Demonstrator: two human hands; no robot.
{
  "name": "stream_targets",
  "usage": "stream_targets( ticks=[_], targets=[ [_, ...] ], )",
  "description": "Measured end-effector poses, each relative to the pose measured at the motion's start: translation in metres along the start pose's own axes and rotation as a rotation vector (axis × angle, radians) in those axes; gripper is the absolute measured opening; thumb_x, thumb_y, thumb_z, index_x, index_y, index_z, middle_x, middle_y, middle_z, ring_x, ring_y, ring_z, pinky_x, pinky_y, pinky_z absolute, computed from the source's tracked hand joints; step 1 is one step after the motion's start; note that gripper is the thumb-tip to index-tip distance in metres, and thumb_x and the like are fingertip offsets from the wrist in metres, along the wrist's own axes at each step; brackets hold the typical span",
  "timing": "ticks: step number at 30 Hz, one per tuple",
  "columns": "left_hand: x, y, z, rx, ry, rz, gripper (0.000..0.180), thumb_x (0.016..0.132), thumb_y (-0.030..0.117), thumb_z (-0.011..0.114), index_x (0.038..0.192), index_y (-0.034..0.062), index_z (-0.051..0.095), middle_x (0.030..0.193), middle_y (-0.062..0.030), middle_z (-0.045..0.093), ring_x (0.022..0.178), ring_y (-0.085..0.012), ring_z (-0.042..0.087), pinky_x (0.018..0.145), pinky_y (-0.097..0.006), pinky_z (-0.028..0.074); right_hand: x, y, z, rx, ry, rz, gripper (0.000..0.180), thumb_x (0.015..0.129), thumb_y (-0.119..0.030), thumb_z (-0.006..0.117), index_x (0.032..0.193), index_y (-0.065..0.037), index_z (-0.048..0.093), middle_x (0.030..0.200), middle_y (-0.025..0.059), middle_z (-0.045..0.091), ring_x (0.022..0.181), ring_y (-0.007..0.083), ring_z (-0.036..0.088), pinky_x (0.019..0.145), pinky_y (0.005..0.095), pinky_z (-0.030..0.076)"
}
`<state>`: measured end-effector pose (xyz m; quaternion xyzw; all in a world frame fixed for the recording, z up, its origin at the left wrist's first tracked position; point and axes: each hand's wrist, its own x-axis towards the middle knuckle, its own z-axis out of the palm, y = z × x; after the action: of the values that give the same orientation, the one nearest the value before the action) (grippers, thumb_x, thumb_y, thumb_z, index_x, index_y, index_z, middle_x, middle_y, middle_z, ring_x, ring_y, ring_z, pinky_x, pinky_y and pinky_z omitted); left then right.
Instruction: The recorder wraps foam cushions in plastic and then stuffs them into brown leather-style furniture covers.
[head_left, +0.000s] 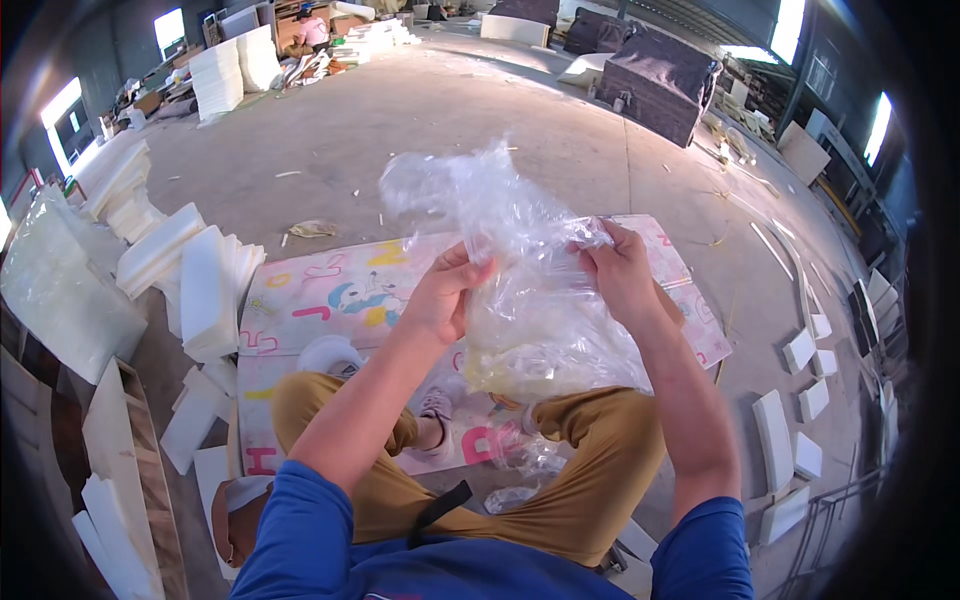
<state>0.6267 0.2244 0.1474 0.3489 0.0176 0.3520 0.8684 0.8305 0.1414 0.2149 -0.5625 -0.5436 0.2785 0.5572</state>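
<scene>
A large, crumpled sheet of clear plastic film (545,320), perhaps a bag, is held up in front of me above my knees. My left hand (450,290) pinches its left side between thumb and fingers. On the other side my right hand (618,268) grips the film near its upper right edge. The top of the film flops away to the far left, while its lower part hangs in folds near my lap. Beneath it lies a colourful printed mat (300,310) with letters and cartoon pictures, partly covered by the film and my legs.
White foam slabs (205,290) stack up at my left, beside a wrapped foam sheet (65,275) and a wooden frame (130,470). Several small foam blocks (775,440) lie at the right. A dark covered box (660,80) stands far off. Another person (312,30) is at the far left.
</scene>
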Motion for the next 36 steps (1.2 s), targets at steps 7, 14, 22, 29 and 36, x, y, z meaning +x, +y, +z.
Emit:
stream_targets(
  ticks=[7, 14, 22, 29, 36],
  targets=[
    [-0.023, -0.015, 0.000, 0.106, 0.233, -0.028, 0.033, 0.079, -0.001, 0.065, 0.110, 0.0040, 0.057, 0.104, -0.0066, 0.060, 0.099, -0.0196, 0.060, 0.089, -0.035, 0.050, 0.003, 0.070, -0.038, -0.280, 0.122, -0.111, 0.022, 0.084, 0.000, 0.044, 0.094, 0.003, 0.064, 0.068, 0.0051, 0.060, 0.062, 0.0091, 0.053, 0.058, 0.0257, 0.043],
    [-0.059, 0.024, -0.047, 0.243, 0.207, 0.112, 0.021, 0.083, -0.002, 0.061, 0.096, 0.0130, 0.054, 0.081, -0.0011, 0.060, 0.067, -0.0071, 0.055, 0.051, -0.021, 0.041, -0.006, 0.094, -0.090, -0.437, 0.329, 0.101, 0.018, 0.087, -0.007, 0.051, 0.095, 0.003, 0.064, 0.073, 0.0135, 0.063, 0.067, 0.0184, 0.060, 0.063, 0.0314, 0.048],
    [-0.064, 0.056, -0.018, 0.668, 0.379, 0.205, 0.015, 0.088, 0.001, 0.058, 0.095, 0.0119, 0.050, 0.076, -0.0023, 0.060, 0.052, -0.0042, 0.043, 0.041, -0.018, 0.028, -0.001, 0.114, -0.118, -0.663, 0.092, 0.155, 0.031, 0.081, -0.005, 0.060, 0.112, -0.001, 0.061, 0.087, 0.0159, 0.066, 0.083, 0.0214, 0.063, 0.076, 0.0322, 0.048],
    [-0.046, 0.047, 0.015, 0.766, 0.491, 0.421, 0.022, 0.087, -0.001, 0.057, 0.108, 0.0037, 0.049, 0.090, -0.0063, 0.061, 0.051, -0.0034, 0.042, 0.043, -0.019, 0.032, -0.014, 0.024, -0.150, 0.096, -0.490, 0.056, 0.092, 0.073, -0.022, 0.075, 0.148, -0.009, 0.022, 0.143, 0.0087, 0.036, 0.126, 0.0205, 0.039, 0.103, 0.0348, 0.035],
    [-0.030, 0.045, 0.027, 1.109, 0.095, 0.260, 0.059, 0.086, 0.008, 0.064, 0.138, 0.0063, 0.037, 0.103, -0.0076, 0.060, 0.059, -0.0096, 0.051, 0.055, -0.023, 0.045, -0.033, -0.022, 0.021, -0.434, -0.277, -0.176, 0.053, 0.075, -0.018, 0.073, 0.122, -0.003, 0.054, 0.120, 0.0159, 0.058, 0.110, 0.0256, 0.056, 0.092, 0.0362, 0.043]
  ],
)
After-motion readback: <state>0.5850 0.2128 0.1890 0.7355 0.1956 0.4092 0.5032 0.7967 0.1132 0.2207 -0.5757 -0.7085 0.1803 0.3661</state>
